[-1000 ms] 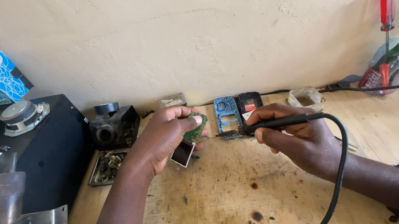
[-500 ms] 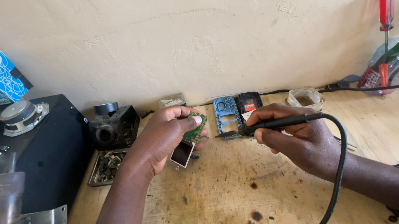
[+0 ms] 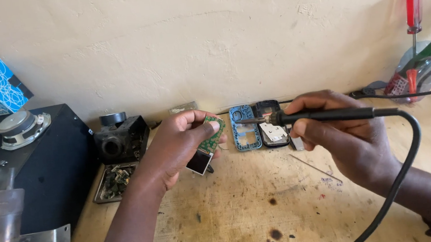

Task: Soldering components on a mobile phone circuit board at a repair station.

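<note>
A cream plaster wall point(image 3: 207, 37) fills the far side, its surface rough, uneven and faintly cracked. Soft, even light falls on it, without hard shadows. Below it runs a pale wooden workbench point(image 3: 245, 213), scuffed, stained, and marked with dark burn spots near the front. On the left stands a black box point(image 3: 46, 163) with a small speaker point(image 3: 18, 127) lying on top. At the far right, a red-handled screwdriver point(image 3: 414, 10) stands upright against the wall.

The left hand point(image 3: 178, 145) covers most of the green circuit board point(image 3: 211, 135). The soldering iron point(image 3: 320, 115) cable leaves the bottom edge. Contents of the tray point(image 3: 113, 182) are too small to identify.
</note>
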